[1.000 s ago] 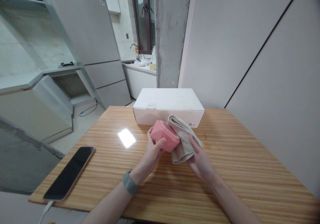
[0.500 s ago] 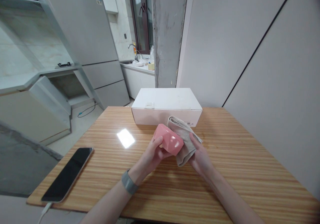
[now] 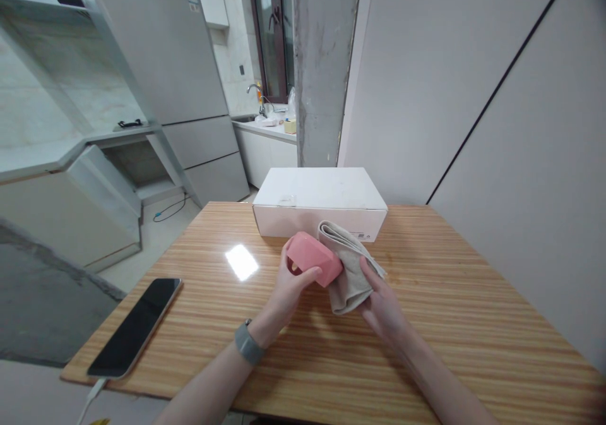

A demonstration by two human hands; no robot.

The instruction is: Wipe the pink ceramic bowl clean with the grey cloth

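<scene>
Caution: the pink rounded plastic container (image 3: 313,259), just in front of the white cardboard box (image 3: 320,205), is clamped in the curled left hand (image 3: 290,292), while the right hand (image 3: 381,308) grips a folded beige cloth (image 3: 349,268) against it; a slip on its smooth surface could drop it.

Bright, even indoor light, slightly cool. Source cannot be told; window (image 3: 271,40) at far end not blown out. Hard white glare patch on wooden tabletop (image 3: 241,262), left of centre. Only faint soft shadows under left hand (image 3: 293,292) and right hand (image 3: 381,305). Strong wide-angle distortion: refrigerator (image 3: 156,77) and wall seam (image 3: 497,84) lean toward frame edges. Slight blur at lower right corner; top right corner darkened.
</scene>
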